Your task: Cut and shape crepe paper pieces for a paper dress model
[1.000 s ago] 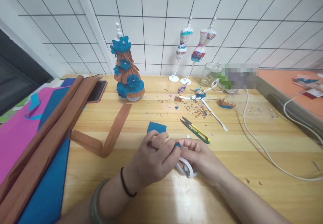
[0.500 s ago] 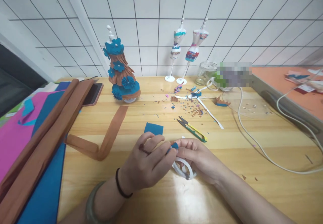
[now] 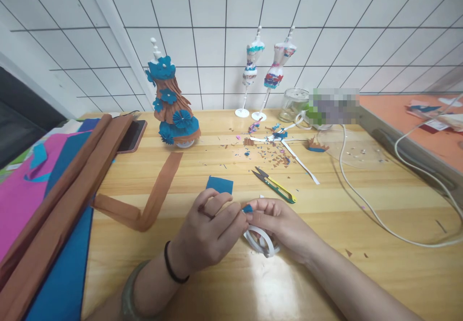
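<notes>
A small piece of blue paper (image 3: 247,208) is pinched between my two hands, low in the middle of the view. My left hand (image 3: 213,227) grips it with thumb and forefinger, the other fingers loosely bent. From the other side, my right hand (image 3: 277,220) has its closed fingers on the same piece. Under the right hand rests a roll of white tape (image 3: 261,240), partly hidden by the fingers. A folded blue paper square (image 3: 220,184) lies just beyond my left hand. Thread snips (image 3: 275,185) with yellow and green handles lie beyond my right hand.
A mini dress form (image 3: 171,104) in brown and blue paper stands at back left, two smaller forms (image 3: 274,65) by the wall. Paper scraps (image 3: 284,157), a glass jar (image 3: 294,103), a white cable (image 3: 347,176), a brown strip (image 3: 161,191), crepe paper (image 3: 68,215) and a phone (image 3: 133,137) surround the hands.
The view has shifted very slightly. Both hands stay together on the blue piece, with only a small movement of the fingertips.
</notes>
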A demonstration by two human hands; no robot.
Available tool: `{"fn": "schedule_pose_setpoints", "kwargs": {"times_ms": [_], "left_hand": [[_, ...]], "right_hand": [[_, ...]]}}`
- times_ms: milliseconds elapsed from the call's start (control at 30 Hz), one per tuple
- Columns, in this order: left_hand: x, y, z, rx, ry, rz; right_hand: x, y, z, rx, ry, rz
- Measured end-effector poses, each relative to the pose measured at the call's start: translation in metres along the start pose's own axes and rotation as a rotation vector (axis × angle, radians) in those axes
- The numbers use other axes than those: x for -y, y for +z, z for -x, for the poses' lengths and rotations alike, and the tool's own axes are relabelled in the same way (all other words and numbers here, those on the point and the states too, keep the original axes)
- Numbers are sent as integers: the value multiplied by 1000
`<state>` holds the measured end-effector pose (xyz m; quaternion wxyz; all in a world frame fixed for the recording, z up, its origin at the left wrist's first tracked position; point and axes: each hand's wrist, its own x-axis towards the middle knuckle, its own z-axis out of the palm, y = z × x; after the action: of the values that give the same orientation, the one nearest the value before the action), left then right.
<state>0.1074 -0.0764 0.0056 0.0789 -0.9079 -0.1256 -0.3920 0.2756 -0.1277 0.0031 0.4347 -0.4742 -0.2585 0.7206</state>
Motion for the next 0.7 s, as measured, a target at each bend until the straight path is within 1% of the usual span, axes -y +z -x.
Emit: {"fn": "schedule_pose_setpoints", "kwargs": {"times_ms": [167, 367, 500, 700], "left_hand": [[0, -1, -2, 22, 19, 2], [-2, 3, 6, 54, -53, 29], [0, 4, 6, 60, -65, 52], [2, 6, 2, -17, -235, 140]], "right_hand": [[2, 2, 1, -9, -7, 14], [4, 3, 0, -24, -15, 26], [6, 2, 2, 7, -34, 56], [5, 1, 1, -6, -75, 64]]}}
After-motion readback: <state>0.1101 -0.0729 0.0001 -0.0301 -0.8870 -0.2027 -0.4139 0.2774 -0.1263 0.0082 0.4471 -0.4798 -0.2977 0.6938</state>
